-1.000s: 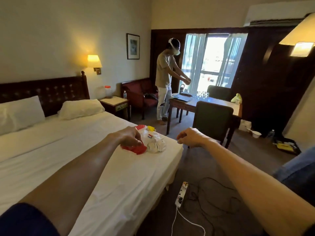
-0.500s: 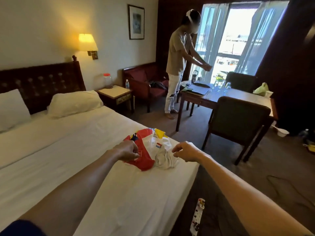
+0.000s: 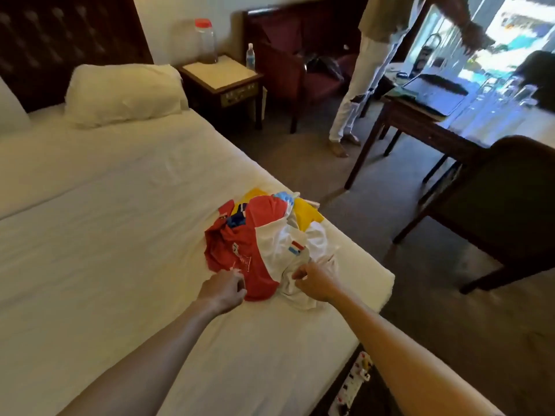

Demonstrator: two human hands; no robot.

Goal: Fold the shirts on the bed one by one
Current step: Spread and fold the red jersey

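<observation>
Shirt pile (image 3: 267, 238) crumpled nr bed (image 3: 120, 235) foot corner. Left hand (image 3: 223, 291) pinches red shirt (image 3: 240, 259) hem; right hand (image 3: 312, 282) pinches white shirt (image 3: 288, 247). Rec: lift one garment only, spread flat w/ hem square.

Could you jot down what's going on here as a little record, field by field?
place: bed in a hotel-like room
shirts: crumpled pile near the bed's corner, none folded
left hand: at the red shirt, fingers curled at its edge
right hand: at the white shirt, fingers curled into the cloth
background: another person by a table
</observation>
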